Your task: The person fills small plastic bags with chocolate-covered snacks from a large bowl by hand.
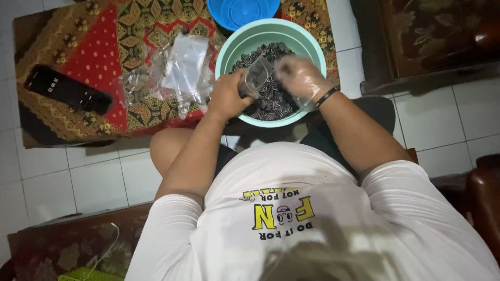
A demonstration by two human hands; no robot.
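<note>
A mint-green bowl (pixel 307 39) sits on a low table and holds a heap of small dark pieces (pixel 271 99). My left hand (pixel 228 93) grips a small clear plastic bag (pixel 257 73) over the bowl, its mouth held up. My right hand (pixel 302 75), covered by a thin clear plastic glove, hovers over the dark pieces right beside the bag, fingers bent near its opening. A black band circles my right wrist.
A pile of clear plastic bags (pixel 179 70) lies on the red patterned cloth (pixel 94 57) left of the bowl. A black long device (pixel 66 89) rests at the cloth's left. A blue basket (pixel 242 11) stands behind the bowl. Dark wooden furniture (pixel 432 36) stands right.
</note>
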